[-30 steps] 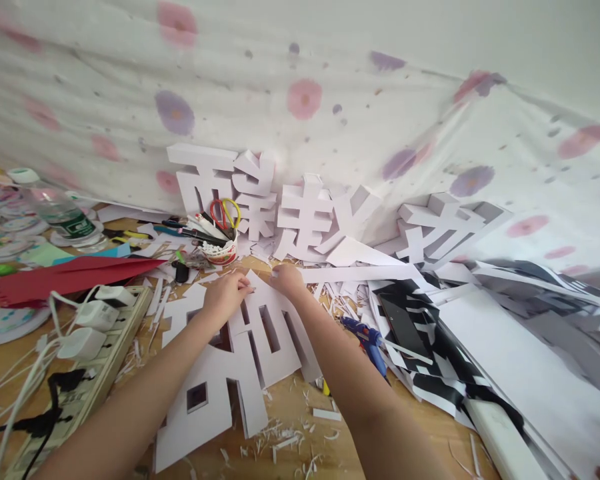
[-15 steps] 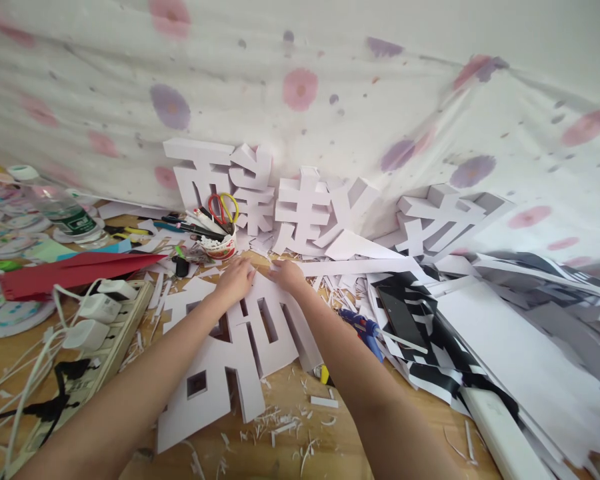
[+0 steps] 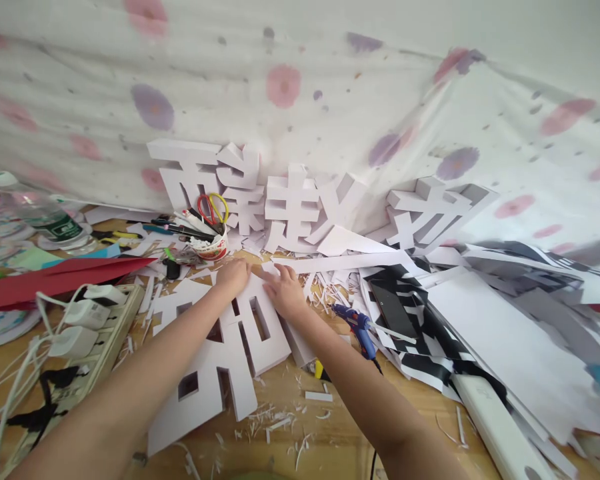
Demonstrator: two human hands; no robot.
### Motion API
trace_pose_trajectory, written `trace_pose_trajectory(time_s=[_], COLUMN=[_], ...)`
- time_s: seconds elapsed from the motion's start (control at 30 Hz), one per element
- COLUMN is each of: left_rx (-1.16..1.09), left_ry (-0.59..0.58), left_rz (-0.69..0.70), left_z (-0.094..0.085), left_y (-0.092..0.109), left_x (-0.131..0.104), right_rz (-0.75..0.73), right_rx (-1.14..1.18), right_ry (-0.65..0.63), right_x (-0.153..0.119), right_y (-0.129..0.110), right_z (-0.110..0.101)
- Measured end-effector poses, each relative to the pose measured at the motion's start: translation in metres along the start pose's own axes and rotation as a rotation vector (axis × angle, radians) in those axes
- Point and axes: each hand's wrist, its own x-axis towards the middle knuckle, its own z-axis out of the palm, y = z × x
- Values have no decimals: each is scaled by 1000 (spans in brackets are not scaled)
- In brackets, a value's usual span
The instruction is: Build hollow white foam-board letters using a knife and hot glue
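Observation:
A large white cut-out paper character (image 3: 205,387) with raised sides lies on the table in front of me. At its far edge, my left hand (image 3: 234,277) is closed, fingers curled over the paper; its fingertips are partly hidden. Close beside it, my right hand (image 3: 286,293) rests on the upper right part with its fingers apart and reaching toward the left hand. A long white paper strip (image 3: 345,261) runs to the right from behind my right hand. Whether the strip is joined to the character's edge I cannot tell.
Several white paper characters (image 3: 293,207) lean against the flowered sheet. A cup (image 3: 213,248) with scissors and pens stands beyond my left hand. A blue glue gun (image 3: 355,323) lies right of my right forearm. A power strip (image 3: 115,327) is at left, with paper scraps all about.
My right hand has shifted slightly down over the character, and its fingers are more spread. My left hand stays at the far edge. The camera view has turned a little to the right.

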Motion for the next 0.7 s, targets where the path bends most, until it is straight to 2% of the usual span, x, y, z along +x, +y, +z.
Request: trace_pose_trajectory(time_s=[0.1, 0.53, 0.7], left_rx=[7, -9, -8], left_ry=[27, 58, 28], left_rz=[-4, -27, -4], left_z=[4, 15, 7], left_y=[3, 4, 3], left_x=[-3, -6, -3], right_rz=[-56, -55, -54], right_rx=[-16, -3, 19], right_ry=[-19, 28, 58], right_x=[-2, -4, -4], right_y=[-1, 2, 0], right_z=[5, 12, 10])
